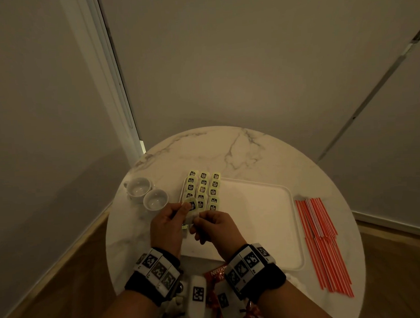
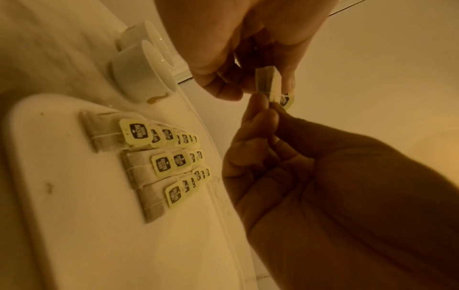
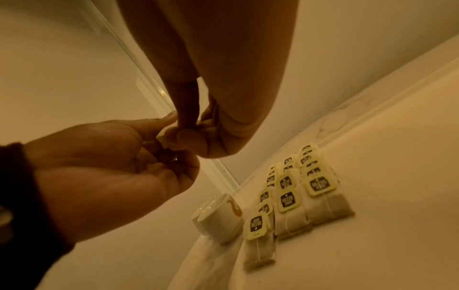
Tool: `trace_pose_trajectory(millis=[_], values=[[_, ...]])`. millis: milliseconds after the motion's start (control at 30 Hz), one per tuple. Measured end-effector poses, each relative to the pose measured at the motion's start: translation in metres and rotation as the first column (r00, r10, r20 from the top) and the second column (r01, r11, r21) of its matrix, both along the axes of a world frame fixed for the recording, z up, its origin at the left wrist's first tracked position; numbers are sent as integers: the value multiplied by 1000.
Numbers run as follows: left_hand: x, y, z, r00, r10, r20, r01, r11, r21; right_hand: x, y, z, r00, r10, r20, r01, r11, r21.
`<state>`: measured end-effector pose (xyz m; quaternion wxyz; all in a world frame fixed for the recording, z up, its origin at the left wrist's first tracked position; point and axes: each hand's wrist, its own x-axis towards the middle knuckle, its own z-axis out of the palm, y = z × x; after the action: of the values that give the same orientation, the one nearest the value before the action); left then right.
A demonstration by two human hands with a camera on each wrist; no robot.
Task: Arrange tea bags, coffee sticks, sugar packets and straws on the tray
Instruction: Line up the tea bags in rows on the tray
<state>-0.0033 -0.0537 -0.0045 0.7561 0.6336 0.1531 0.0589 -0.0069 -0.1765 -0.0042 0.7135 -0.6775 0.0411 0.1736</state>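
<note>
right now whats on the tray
Three rows of tea bags lie overlapped along the left end of the tray; the rest that shows is bare. Both hands cover its near left corner, so nothing can be told there.

Tag print on tea bags [image 1: 203, 190]: too small to read | red packet [image 1: 217, 272]: mostly hidden behind right wrist, lettering cut off | held bag [image 3: 165, 138]: largely covered by fingers | tray [image 2: 74, 245]: cropped by frame edge
</note>
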Motion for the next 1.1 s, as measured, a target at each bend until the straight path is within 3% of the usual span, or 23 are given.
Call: trace_pose_trajectory(millis=[133, 300, 500, 600, 667, 733, 800, 867, 1000, 1100], values=[[-2, 2, -5, 1000, -9, -3, 9, 1000, 20, 3, -6, 1, 999, 35, -11, -35, 998, -45], [-2, 9, -18, 995, -58, -87, 57, 998, -14, 7, -11, -12, 999, -52, -8, 50, 984, -170], [-6, 14, -38, 984, -89, -154, 109, 986, 125, 3, -12, -34, 999, 24, -31, -34, 914, -404], [-9, 19, -50, 980, -115, -165, 139, 980, 143, 3, -11, -48, 997, -18, -76, -21, 877, -480], [-10, 23, -57, 981, -113, -158, 153, 951, 267, 4, -11, -57, 989, -58, -138, -21, 861, -508], [-9, 28, -64, 985, -128, -114, 168, 854, 492, 5, -9, -65, 973, -93, -212, -37, 841, -540], [-9, 31, -72, 972, -212, -103, 222, 673, 706, 6, -6, -69, 958, -118, -263, -52, 825, -563], [-11, 33, -79, 942, -286, -176, 298, 474, 828, 7, -3, -71, 953, -127, -275, -65, 801, -595], [-16, 33, -82, 891, -321, -320, 396, 205, 895, 10, -4, -71, 957, -119, -266, -72, 788, -612], [-17, 35, -79, 857, -299, -419, 465, 99, 880, 12, -3, -68, 961, -110, -256, -69, 797, -600]])
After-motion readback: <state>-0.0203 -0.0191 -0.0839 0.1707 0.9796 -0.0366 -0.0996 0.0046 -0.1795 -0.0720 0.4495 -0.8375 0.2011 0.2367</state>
